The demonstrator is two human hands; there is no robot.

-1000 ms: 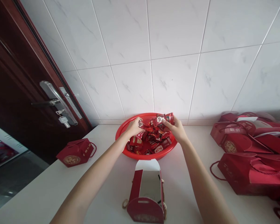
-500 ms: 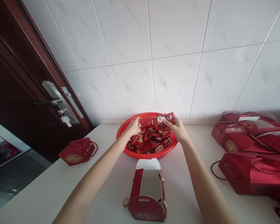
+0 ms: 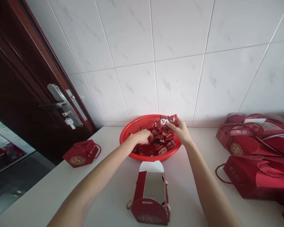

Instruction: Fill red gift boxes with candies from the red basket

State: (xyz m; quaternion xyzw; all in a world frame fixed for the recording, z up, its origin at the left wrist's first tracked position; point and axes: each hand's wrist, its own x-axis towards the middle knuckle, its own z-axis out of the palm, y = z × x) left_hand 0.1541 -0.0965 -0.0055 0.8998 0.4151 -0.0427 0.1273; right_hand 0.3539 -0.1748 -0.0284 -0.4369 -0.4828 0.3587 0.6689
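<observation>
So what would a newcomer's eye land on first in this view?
Probably the bright red plastic basket of shiny red wrapped packets, set against the white tiled wall, with the left hand down in it and the right hand holding packets over its far right part. Next, the open dark-red cardboard box just in front, its pale inside showing, and the cluster of closed red boxes at the right.

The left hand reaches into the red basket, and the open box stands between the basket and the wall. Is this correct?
No: the head view shows the open box in front of the red basket, away from the wall. The left hand does reach into the basket.
</observation>
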